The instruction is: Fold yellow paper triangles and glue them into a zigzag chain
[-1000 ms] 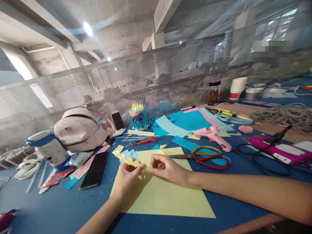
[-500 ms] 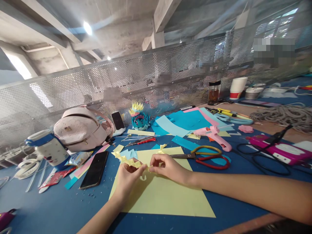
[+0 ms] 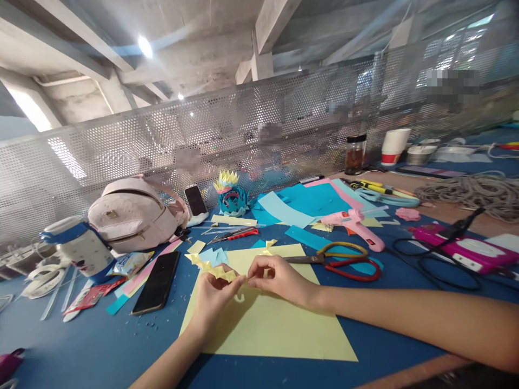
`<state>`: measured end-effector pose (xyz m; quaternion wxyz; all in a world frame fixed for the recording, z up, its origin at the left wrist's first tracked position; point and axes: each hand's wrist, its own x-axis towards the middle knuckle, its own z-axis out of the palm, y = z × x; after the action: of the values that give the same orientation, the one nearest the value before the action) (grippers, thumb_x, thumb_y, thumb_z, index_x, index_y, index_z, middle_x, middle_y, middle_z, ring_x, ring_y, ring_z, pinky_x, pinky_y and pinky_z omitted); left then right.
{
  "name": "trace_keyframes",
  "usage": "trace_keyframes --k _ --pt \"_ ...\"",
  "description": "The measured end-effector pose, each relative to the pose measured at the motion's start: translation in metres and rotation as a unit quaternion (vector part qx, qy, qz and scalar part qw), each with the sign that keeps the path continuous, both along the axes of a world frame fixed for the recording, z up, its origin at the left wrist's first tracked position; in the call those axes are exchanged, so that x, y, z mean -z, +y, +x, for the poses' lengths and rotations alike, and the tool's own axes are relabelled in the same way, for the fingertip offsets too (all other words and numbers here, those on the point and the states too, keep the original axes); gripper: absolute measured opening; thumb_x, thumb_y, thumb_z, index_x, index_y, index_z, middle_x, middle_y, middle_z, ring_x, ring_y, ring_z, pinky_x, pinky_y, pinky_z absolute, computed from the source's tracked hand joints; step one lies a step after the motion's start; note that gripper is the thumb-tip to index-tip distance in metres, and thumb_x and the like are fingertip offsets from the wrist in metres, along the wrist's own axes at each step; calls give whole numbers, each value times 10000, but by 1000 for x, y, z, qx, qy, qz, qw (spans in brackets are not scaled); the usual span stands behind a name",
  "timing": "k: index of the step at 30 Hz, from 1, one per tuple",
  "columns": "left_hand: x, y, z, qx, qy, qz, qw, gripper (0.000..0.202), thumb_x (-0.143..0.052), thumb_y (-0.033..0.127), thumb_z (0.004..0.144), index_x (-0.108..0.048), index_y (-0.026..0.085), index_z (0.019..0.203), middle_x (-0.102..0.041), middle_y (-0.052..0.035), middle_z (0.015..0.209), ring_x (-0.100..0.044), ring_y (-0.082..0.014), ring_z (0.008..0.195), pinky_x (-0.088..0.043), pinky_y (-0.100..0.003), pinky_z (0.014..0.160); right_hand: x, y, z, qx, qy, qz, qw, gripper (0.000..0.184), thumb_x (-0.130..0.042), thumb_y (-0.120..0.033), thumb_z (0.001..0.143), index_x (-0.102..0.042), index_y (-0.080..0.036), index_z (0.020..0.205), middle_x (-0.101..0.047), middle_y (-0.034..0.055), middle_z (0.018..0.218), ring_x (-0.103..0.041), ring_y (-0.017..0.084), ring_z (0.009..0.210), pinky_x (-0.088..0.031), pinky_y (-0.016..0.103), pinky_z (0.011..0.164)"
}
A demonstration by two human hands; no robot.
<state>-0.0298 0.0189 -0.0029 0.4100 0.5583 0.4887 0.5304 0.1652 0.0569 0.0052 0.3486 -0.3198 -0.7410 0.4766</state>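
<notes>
My left hand (image 3: pixel 213 297) is closed on a pale yellow paper strip (image 3: pixel 207 267) folded into a row of points, which runs up and to the left from my fingers. Thumb and index finger of my right hand (image 3: pixel 275 278) pinch together at the strip's right end, touching the left fingertips; the very end is hidden. Both hands are over a large pale yellow sheet (image 3: pixel 279 329). Scissors (image 3: pixel 324 259) with red and yellow handles lie by my right wrist, blades on the sheet's top edge. A small folded yellow piece (image 3: pixel 268 246) lies just behind my right hand.
A pink glue gun (image 3: pixel 357 227) lies behind the scissors. A blue and yellow folded-paper piece (image 3: pixel 232 195) stands at the back. To the left are a black phone (image 3: pixel 157 283), a pink backpack (image 3: pixel 130 213) and a white-blue bottle (image 3: pixel 79 248). A magenta device (image 3: pixel 466 248) with cable lies right.
Both hands stay almost in place, the fingertips shifting slightly at the strip's end. The whole view has shifted very slightly.
</notes>
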Motion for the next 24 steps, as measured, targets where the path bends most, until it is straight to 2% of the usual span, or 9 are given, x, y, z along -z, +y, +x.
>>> trace_keyframes --k 8,17,24 --pt "1 -3 1 7 21 16 1000 283 -790 385 735 -630 163 665 -622 -8 634 -582 -138 593 -448 -216 562 -5 -4 -1 -9 -21 39 999 131 -667 -300 875 -687 -175 840 -639 23 875 -554 146 774 -412 242 641" --pt "-11 -7 6 25 33 -1 999 250 -769 387 744 -675 156 722 -646 -21 686 -594 -148 626 -457 -225 590 -6 -4 0 7 -22 41 999 172 -665 -344 890 -669 -176 855 -638 34 882 -583 166 805 -407 250 625" --pt "-5 -2 3 14 31 -13 999 280 -777 419 729 -684 155 738 -661 -20 652 -613 -150 592 -465 -221 559 -8 -6 -1 8 -21 40 999 164 -662 -337 887 -649 -180 840 -632 20 865 -586 161 804 -411 243 629"
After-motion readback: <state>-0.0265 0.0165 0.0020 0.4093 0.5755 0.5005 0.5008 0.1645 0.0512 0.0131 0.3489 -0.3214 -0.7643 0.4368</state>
